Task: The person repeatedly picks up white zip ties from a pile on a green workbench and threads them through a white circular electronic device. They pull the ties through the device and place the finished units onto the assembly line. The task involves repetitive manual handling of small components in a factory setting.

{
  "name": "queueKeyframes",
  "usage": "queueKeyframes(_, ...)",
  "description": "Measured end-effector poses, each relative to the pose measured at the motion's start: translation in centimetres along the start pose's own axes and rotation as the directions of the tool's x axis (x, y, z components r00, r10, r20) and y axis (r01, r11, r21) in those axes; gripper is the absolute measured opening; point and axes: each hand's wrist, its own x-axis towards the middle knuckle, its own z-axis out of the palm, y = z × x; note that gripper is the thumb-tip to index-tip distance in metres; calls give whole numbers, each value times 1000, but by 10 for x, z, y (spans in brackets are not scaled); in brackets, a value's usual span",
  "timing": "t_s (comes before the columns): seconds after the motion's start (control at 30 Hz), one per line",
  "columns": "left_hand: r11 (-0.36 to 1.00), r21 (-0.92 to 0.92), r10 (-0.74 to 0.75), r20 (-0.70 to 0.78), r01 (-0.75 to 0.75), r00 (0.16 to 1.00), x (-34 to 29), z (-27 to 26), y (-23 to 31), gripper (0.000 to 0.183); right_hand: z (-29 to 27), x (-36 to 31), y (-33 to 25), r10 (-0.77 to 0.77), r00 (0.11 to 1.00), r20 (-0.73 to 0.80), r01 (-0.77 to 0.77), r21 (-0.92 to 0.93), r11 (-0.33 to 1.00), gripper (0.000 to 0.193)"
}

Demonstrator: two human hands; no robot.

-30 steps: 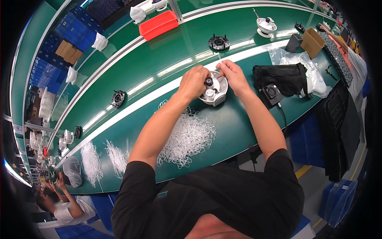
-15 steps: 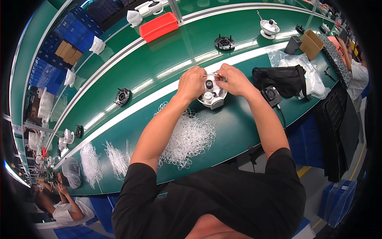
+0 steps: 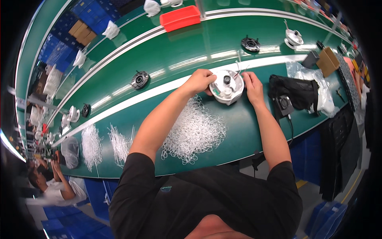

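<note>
A round white housing (image 3: 219, 84) with a black round part at its middle and thin wires rising from its far edge is tilted above the green workbench, between my hands. My left hand (image 3: 199, 83) is closed on its left rim, thumb on top. At the right rim, beside the wires, my right hand (image 3: 254, 88) has its fingers curled against the edge; the fingertips are partly hidden. Near my left forearm lies a large heap of white looped ties (image 3: 195, 133). Straight white ties (image 3: 118, 145) and another white pile (image 3: 91, 147) lie further left.
Black ring-shaped parts (image 3: 140, 80) and a white assembly (image 3: 293, 38) stand on the green line beyond the bench. A red tray (image 3: 180, 18) sits behind. To the right are a black bag (image 3: 292, 91), a small black device with a cable (image 3: 284, 104) and a cardboard box (image 3: 328, 61).
My hands have moved apart from the far edge of the housing to its two sides. The housing looks turned and tilted. The whole view has shifted, with the background sliding right.
</note>
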Motion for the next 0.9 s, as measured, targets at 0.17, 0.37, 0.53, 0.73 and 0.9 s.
queueKeyframes(0.17,933,-349,-13,-269,-85,963,25,-19,7,26,3,-4,12,-165,982,96,179,-168,969,25)
queueKeyframes(0.37,800,-574,-244,-576,-174,781,63,-60,-13,28,3,3,20,-124,984,129,134,-72,988,19)
queueKeyframes(0.53,759,-618,-231,-551,-205,802,54,-81,-40,40,1,7,22,-147,975,165,165,-105,981,16)
queueKeyframes(0.73,993,14,109,-544,-120,832,-83,-118,-46,27,2,6,26,-131,973,187,155,-119,981,16)
queueKeyframes(0.9,968,233,121,-757,92,642,-220,-176,-108,23,5,7,31,-137,969,204,174,-174,969,17)
